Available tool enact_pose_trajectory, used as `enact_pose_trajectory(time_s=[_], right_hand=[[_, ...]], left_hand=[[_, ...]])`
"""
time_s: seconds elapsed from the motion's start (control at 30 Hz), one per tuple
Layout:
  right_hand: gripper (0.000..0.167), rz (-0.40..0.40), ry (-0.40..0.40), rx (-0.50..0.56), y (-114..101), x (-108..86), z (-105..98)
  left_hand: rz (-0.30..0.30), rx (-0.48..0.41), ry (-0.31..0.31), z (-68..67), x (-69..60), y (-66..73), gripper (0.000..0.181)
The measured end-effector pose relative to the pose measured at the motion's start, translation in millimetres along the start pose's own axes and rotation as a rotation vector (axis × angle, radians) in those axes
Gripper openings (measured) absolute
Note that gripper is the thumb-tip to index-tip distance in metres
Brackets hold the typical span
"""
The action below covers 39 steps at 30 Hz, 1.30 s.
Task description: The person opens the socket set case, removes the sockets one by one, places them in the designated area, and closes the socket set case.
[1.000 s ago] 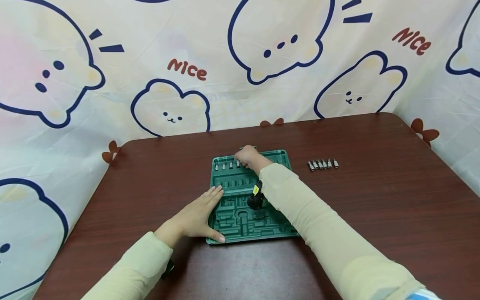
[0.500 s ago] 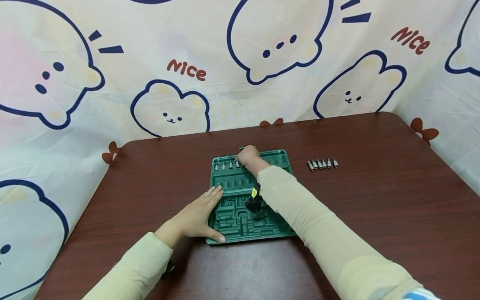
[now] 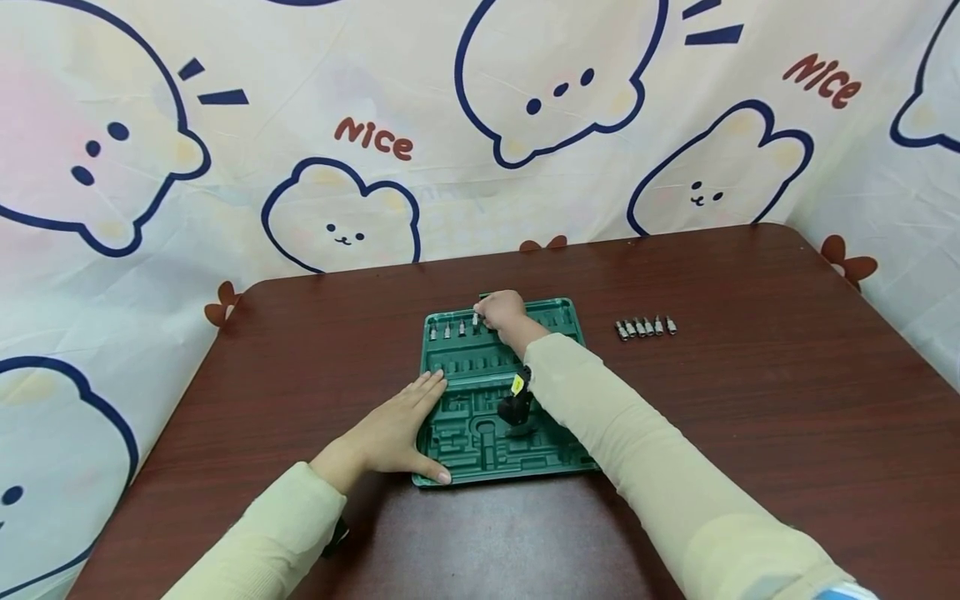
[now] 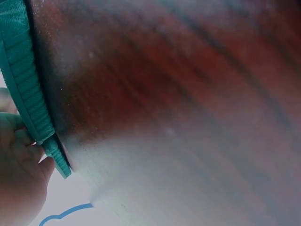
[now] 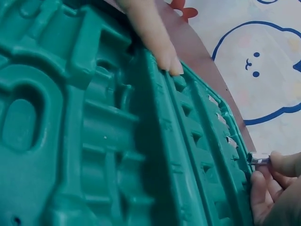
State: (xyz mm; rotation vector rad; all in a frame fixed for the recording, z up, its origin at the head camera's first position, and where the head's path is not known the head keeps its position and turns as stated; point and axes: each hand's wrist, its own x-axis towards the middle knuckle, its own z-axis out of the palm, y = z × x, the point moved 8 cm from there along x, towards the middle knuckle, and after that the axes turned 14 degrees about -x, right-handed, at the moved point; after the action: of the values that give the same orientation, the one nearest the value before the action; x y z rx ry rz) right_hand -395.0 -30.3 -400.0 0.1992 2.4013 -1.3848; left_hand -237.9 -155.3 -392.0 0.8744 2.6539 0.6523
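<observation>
A green moulded tool case (image 3: 487, 383) lies opened flat on the table. My left hand (image 3: 390, 429) rests on its left side, fingers straight along the edge and thumb at the front corner. My right hand (image 3: 504, 315) is at the case's far part, where thumb and fingers pinch a small silver bit socket (image 5: 260, 158) over the back row of slots. Three similar bit sockets (image 3: 447, 331) sit upright in that row, to the left of the pinched one. In the left wrist view, the case's ribbed side (image 4: 28, 80) shows beside the left fingers.
On the brown table (image 3: 750, 400), right of the case, several silver bit sockets (image 3: 646, 328) lie in a row. A cartoon-printed cloth (image 3: 480, 200) hangs behind the table. A black wrist camera (image 3: 514, 408) hangs over the case's near half.
The right hand shifts slightly to the right. The pinched bit socket now shows more clearly at its fingertips and sits a little higher. The left hand and case stay put.
</observation>
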Motion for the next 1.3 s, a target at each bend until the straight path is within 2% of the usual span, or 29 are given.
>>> enact_pose_trajectory(time_s=[0.07,0.13,0.5,0.93,1.3], right_hand=[[0.022,-0.020,-0.016,0.078,0,-1.5,-1],[0.024,-0.036,-0.036,0.113,1,-3.3,-2],[0.019,-0.076,-0.088,0.156,4,-12.6,-12],[0.022,-0.114,-0.098,0.112,8,-28.9,-32],[0.027,-0.154,-0.106,0.079,13,-43.1,-58]], left_hand=[[-0.001,-0.003,-0.002,0.3,0.0,0.8,0.121],[-0.003,-0.005,-0.006,0.8,0.0,1.2,0.121],[-0.019,0.022,-0.032,2.5,1.5,-0.1,0.120],[-0.015,0.066,-0.050,1.0,-0.2,0.1,0.120],[-0.018,0.059,-0.057,1.3,0.9,0.7,0.120]])
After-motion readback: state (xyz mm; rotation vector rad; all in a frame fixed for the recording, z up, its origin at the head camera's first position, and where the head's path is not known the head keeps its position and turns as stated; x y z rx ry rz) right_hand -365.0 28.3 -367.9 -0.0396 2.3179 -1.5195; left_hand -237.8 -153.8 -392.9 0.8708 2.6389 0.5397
